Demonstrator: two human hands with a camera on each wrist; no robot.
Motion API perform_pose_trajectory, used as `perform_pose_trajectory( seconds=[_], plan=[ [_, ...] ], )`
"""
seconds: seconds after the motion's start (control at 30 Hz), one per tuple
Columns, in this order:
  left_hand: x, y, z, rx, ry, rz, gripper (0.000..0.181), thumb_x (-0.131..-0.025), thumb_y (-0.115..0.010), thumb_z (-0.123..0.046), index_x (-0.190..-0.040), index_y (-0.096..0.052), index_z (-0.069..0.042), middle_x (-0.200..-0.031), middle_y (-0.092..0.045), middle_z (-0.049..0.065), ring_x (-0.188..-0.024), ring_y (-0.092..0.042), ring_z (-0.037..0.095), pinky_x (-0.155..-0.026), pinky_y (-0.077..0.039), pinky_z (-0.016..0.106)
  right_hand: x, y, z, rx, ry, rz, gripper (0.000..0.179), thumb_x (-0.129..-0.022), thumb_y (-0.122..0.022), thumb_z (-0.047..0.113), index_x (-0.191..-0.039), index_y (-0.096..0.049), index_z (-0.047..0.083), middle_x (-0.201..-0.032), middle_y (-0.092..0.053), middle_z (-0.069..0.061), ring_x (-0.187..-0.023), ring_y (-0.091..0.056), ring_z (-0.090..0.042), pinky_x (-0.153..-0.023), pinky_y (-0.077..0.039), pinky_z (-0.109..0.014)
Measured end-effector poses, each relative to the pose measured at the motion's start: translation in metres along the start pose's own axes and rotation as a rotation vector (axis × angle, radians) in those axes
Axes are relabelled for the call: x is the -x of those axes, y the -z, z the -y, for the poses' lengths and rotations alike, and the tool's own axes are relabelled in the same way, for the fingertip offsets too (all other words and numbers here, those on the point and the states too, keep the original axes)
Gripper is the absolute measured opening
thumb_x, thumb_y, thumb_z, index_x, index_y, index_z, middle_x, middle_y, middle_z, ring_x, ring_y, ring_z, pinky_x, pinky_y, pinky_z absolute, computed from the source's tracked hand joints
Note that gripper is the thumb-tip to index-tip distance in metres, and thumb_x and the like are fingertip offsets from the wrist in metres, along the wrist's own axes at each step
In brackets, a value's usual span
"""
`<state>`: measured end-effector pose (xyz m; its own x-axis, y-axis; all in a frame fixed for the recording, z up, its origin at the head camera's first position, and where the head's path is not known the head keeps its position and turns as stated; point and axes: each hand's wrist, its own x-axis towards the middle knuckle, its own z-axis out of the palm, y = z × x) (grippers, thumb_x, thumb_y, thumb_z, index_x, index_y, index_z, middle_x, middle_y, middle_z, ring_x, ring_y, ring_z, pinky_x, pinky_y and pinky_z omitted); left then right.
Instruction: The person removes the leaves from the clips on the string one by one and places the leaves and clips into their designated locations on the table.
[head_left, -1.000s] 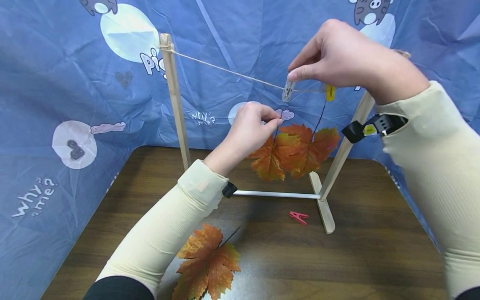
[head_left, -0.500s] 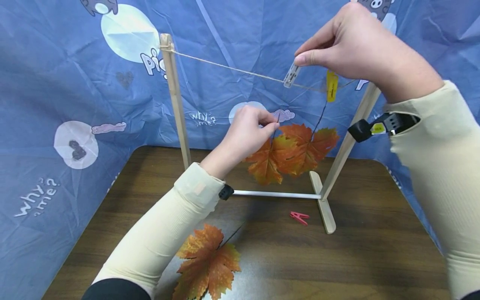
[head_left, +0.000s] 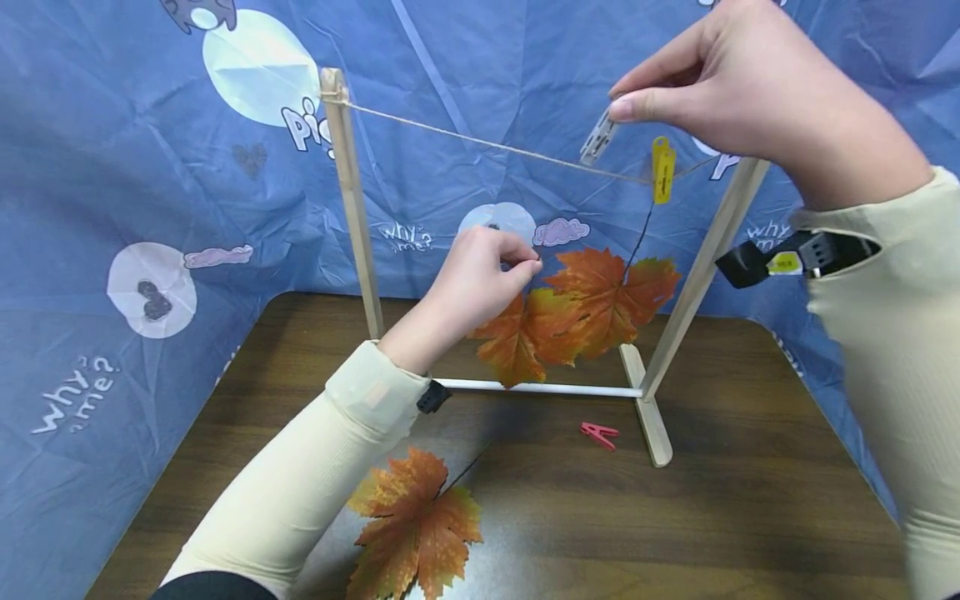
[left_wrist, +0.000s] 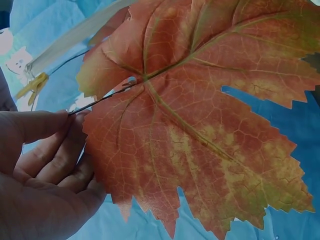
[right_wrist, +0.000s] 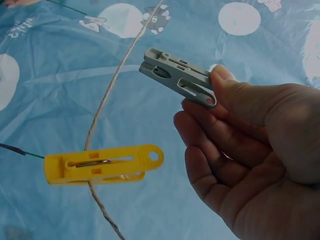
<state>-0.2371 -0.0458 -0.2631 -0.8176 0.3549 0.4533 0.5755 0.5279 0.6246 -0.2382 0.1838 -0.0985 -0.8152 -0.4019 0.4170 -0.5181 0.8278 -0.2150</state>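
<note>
My left hand (head_left: 483,271) pinches the dark stem of an orange maple leaf (left_wrist: 200,130), which hangs below the string. Between thumb and fingertips my right hand (head_left: 720,92) pinches a grey clothespin (right_wrist: 177,77) by its handle end. That clothespin is just above the string (head_left: 465,140), apart from it. To its right, a yellow clothespin (right_wrist: 102,165) is clipped on the string and bears the stem of another orange leaf (head_left: 618,300). The held leaf partly overlaps this hanging one in the head view.
A wooden stand carries the string between its left post (head_left: 348,192) and right post (head_left: 701,275), with a white rod (head_left: 547,388) low between them. A pink clothespin (head_left: 599,434) and another maple leaf (head_left: 420,529) lie on the brown table (head_left: 637,525). A blue cloth (head_left: 187,208) hangs behind.
My right hand has moved up and right with the grey clothespin, which came off the string. My left hand has lowered and shifted left with its leaf. The string has risen slightly.
</note>
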Motion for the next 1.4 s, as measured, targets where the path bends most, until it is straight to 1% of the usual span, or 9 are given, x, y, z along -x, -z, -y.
perform_pose_trajectory(
  seconds=[0.2,0.4,0.63,0.77,0.87,0.97,1.13,1.23,1.4],
  plan=[
    [0.010,0.005,0.005,-0.017,0.026,0.018,0.010,-0.096,-0.072,-0.010,-0.094,-0.080,-0.006,-0.088,-0.075,0.000,-0.083,-0.066,0.012,-0.079,-0.050,0.030,0.009,0.002,-0.002,-0.011,0.005,-0.004,0.037,-0.099,-0.067,0.036,-0.122,-0.076,0.009,-0.108,-0.074,-0.013,-0.082,-0.054,-0.020,-0.059,-0.039,-0.024],
    [0.020,0.011,0.007,-0.017,0.040,0.039,0.010,-0.096,-0.071,-0.011,-0.093,-0.080,-0.007,-0.085,-0.074,-0.003,-0.074,-0.063,0.013,-0.072,-0.048,0.033,0.016,0.002,-0.005,-0.039,0.025,-0.024,0.035,-0.097,-0.071,0.033,-0.121,-0.075,0.007,-0.105,-0.074,-0.012,-0.084,-0.058,-0.015,-0.069,-0.042,-0.022],
    [0.032,0.014,0.012,-0.028,0.064,0.057,0.010,-0.096,-0.071,-0.012,-0.092,-0.079,-0.008,-0.085,-0.073,-0.004,-0.084,-0.065,0.013,-0.079,-0.050,0.034,0.029,0.003,-0.008,-0.054,0.077,-0.050,0.034,-0.096,-0.073,0.029,-0.121,-0.075,0.006,-0.103,-0.073,-0.009,-0.082,-0.062,-0.012,-0.072,-0.044,-0.017],
    [0.039,0.017,0.014,-0.024,0.072,0.057,0.010,-0.096,-0.071,-0.012,-0.092,-0.079,-0.009,-0.085,-0.073,-0.005,-0.081,-0.065,0.012,-0.074,-0.049,0.034,0.036,0.003,-0.009,-0.049,0.085,-0.053,0.034,-0.095,-0.074,0.026,-0.124,-0.074,0.009,-0.103,-0.074,-0.008,-0.085,-0.063,-0.008,-0.074,-0.044,-0.015],
    [0.043,0.019,0.015,-0.023,0.064,0.049,0.009,-0.095,-0.071,-0.011,-0.091,-0.080,-0.008,-0.084,-0.073,-0.005,-0.077,-0.064,0.012,-0.072,-0.049,0.034,0.042,0.001,-0.009,-0.047,0.079,-0.060,0.034,-0.095,-0.075,0.025,-0.126,-0.074,0.011,-0.101,-0.073,-0.007,-0.083,-0.061,-0.011,-0.072,-0.043,-0.017],
    [0.047,0.021,0.015,-0.027,0.061,0.047,0.009,-0.094,-0.072,-0.010,-0.091,-0.080,-0.008,-0.085,-0.074,-0.004,-0.078,-0.065,0.012,-0.073,-0.050,0.033,0.048,-0.002,-0.009,-0.052,0.075,-0.065,0.033,-0.094,-0.075,0.022,-0.126,-0.074,0.011,-0.100,-0.073,-0.006,-0.079,-0.059,-0.014,-0.068,-0.044,-0.019],
    [0.051,0.022,0.018,-0.024,0.065,0.054,0.008,-0.094,-0.071,-0.009,-0.091,-0.079,-0.007,-0.084,-0.073,-0.003,-0.077,-0.066,0.012,-0.074,-0.051,0.034,0.059,-0.005,-0.008,-0.086,0.086,-0.075,0.032,-0.090,-0.081,0.019,-0.121,-0.076,0.011,-0.095,-0.074,-0.001,-0.074,-0.061,-0.013,-0.060,-0.042,-0.020],
    [0.054,0.024,0.020,-0.017,0.072,0.066,0.008,-0.095,-0.071,-0.008,-0.091,-0.078,-0.006,-0.083,-0.073,-0.003,-0.074,-0.064,0.012,-0.072,-0.051,0.033,0.065,-0.007,-0.007,-0.107,0.084,-0.075,0.032,-0.087,-0.084,0.018,-0.118,-0.077,0.012,-0.092,-0.074,0.001,-0.074,-0.063,-0.011,-0.060,-0.042,-0.019],
    [0.060,0.027,0.022,-0.019,0.071,0.073,0.009,-0.095,-0.070,-0.007,-0.091,-0.077,-0.006,-0.081,-0.073,-0.002,-0.067,-0.060,0.013,-0.068,-0.049,0.034,0.075,-0.016,-0.007,-0.121,0.086,-0.077,0.032,-0.082,-0.088,0.015,-0.112,-0.078,0.011,-0.090,-0.073,0.000,-0.074,-0.064,-0.008,-0.061,-0.043,-0.017]
  ],
)
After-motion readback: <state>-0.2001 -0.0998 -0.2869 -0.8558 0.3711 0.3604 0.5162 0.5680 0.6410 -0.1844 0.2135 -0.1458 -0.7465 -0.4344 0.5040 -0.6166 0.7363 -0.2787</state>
